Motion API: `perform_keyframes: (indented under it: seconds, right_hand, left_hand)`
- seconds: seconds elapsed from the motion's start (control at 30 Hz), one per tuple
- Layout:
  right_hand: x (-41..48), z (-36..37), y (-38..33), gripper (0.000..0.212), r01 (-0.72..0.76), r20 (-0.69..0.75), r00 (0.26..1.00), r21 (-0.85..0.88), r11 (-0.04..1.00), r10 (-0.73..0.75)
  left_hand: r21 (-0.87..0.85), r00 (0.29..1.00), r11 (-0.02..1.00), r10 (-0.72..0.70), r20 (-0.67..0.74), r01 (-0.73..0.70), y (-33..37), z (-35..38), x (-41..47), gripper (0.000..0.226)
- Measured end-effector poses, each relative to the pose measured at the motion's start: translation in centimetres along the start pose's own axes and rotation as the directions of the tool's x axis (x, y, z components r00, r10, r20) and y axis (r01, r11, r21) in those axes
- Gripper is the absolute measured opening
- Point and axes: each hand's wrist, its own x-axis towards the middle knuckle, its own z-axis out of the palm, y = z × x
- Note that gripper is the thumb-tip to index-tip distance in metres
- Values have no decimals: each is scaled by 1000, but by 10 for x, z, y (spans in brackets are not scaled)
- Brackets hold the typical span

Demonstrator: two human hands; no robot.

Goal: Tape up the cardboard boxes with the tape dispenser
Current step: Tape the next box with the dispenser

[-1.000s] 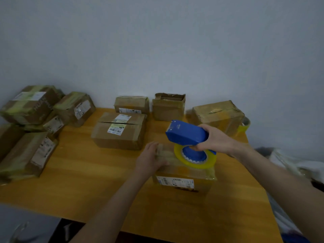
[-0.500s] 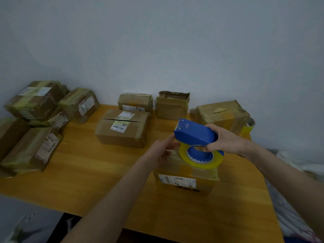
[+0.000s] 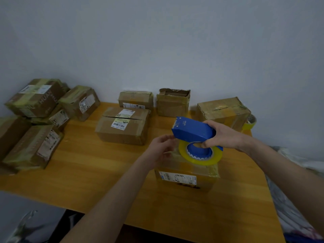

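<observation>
The right hand (image 3: 225, 135) is gripping the rear of the blue tape dispenser (image 3: 192, 129), fingers curling under its body and thumb lying on top. It is holding the dispenser just above the labelled box (image 3: 185, 179), with the yellowish tape roll (image 3: 199, 159) hanging over the box's top. The left hand (image 3: 161, 146) is reaching in from the box's left, its fingers bunching at the dispenser's front lower corner. Whether they are pinching a tape end cannot be told.

A second ago the left hand was lying flat on the box's top. Since then it has been lifting to the dispenser's nose, while the right hand keeps its grip over the box.

The labelled box is sitting on the wooden table (image 3: 87, 172). Behind it to the left a wide box (image 3: 122, 128) is lying with its flap seam showing. Farther behind stand a small box (image 3: 135, 100) and an open-topped box (image 3: 172, 104). Behind it to the right a larger box (image 3: 222, 111) is sitting, with a spare tape roll (image 3: 250, 122) touching its right side. Far to the left taped boxes (image 3: 35, 120) are piling up.
</observation>
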Motion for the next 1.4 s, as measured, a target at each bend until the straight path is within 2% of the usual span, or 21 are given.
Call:
perform_keyframes:
  seconds: [0.1,0.2,0.3,0.43,0.5,0.53,0.57,0.67,0.73,0.8,0.83,0.87,0.9,0.93,0.97,1.0,1.03,1.07,1.13,1.3,1.4]
  right_hand:
    - [0,-1,1,52,-14,-2,1000,24,1000,14]
    - [-1,-3,1,51,-25,-2,1000,45,999,25]
    - [0,-4,3,49,-29,-6,1000,59,998,29]
    - [-1,-4,3,49,-36,-16,999,57,998,37]
    - [-1,-5,4,50,-36,-14,999,48,998,37]
    - [-1,-5,3,50,-34,-12,999,44,998,35]
    - [-1,-5,3,50,-32,-14,999,42,999,32]
    - [-1,-4,2,51,-26,-17,1000,23,999,26]
    - [0,-3,2,52,-23,-12,1000,14,1000,23]
    - [-1,-2,2,52,-16,-20,1000,8,1000,16]
    - [-1,-2,3,52,-17,-21,1000,9,1000,17]
    - [-1,-3,2,52,-19,-19,1000,16,1000,19]
    - [-2,-3,2,51,-21,-19,1000,26,999,21]
    - [-2,-3,1,51,-21,-16,1000,35,999,22]
    - [-3,-3,1,50,-21,-15,1000,42,999,22]
    - [-3,-4,3,50,-21,-17,1000,44,999,22]
    - [-3,-4,3,50,-23,-16,1000,40,999,24]
    - [-2,-4,3,50,-23,-12,1000,33,999,23]
    - [-1,-3,0,49,-21,-8,1000,20,1000,21]
    - [1,-2,-2,52,-20,-5,1000,-19,1000,20]
    - [1,-1,-1,52,-10,2,1000,-43,999,10]
  left_hand:
    - [173,981,970,181,-62,-168,-6,9,-1,21]
    - [319,930,909,331,-162,-268,-4,15,1,9]
    - [406,892,849,427,-148,-338,-5,16,3,11]
    - [471,881,803,462,-101,-367,-2,13,5,10]
    - [574,858,721,510,-61,-388,1,9,6,6]
    - [670,827,623,561,-23,-404,2,6,7,4]
    - [775,778,474,628,35,-418,2,4,7,2]
    - [899,558,6,786,267,-438,2,-6,13,12]
    - [892,432,-188,822,372,-410,6,-13,18,13]
    - [887,372,-297,825,425,-353,13,-19,22,16]
    - [886,376,-293,824,425,-358,16,-22,22,17]
    - [894,421,-221,821,386,-390,16,-24,19,16]
    - [898,512,-49,807,294,-438,12,-28,16,15]
    - [857,633,230,762,137,-462,7,-31,13,16]
    - [719,772,554,635,-38,-420,2,-33,9,21]
    - [511,889,805,431,-156,-301,-2,-32,6,30]
    - [328,958,934,215,-189,-144,-5,-28,5,39]
    - [218,983,976,52,-176,-12,-6,-22,4,48]
    - [146,982,981,-107,-158,130,0,-11,4,57]
    - [274,970,934,-196,-142,229,18,-10,7,59]
    - [251,968,935,-240,-71,251,20,-10,8,54]
